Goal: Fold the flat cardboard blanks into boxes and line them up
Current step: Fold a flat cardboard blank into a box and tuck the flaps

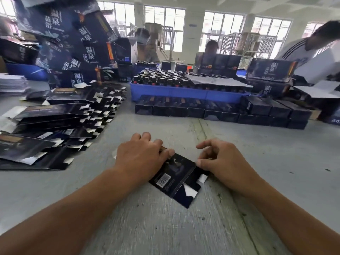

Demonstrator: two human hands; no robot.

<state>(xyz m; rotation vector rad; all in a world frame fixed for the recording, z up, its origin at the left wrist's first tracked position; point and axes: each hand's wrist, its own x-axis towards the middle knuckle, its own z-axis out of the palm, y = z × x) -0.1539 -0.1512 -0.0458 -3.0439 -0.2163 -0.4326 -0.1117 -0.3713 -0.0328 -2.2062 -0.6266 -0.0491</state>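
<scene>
A flat dark cardboard blank (pixel 174 177) with a barcode lies on the grey table in front of me. My left hand (pixel 141 155) presses down on its upper left part, fingers curled over the edge. My right hand (pixel 220 159) pinches the blank's right edge near a flap with thumb and fingers. A spread pile of flat blanks (pixel 60 122) lies to the left. Folded dark boxes (pixel 220 111) stand lined up in rows at the far side of the table.
A blue tray (pixel 184 92) filled with dark bottles sits behind the folded boxes. Large dark printed cartons (pixel 70 43) are stacked high at the back left. Two people stand across the table at the back right. Grey tabletop (pixel 165 227) stretches between my forearms.
</scene>
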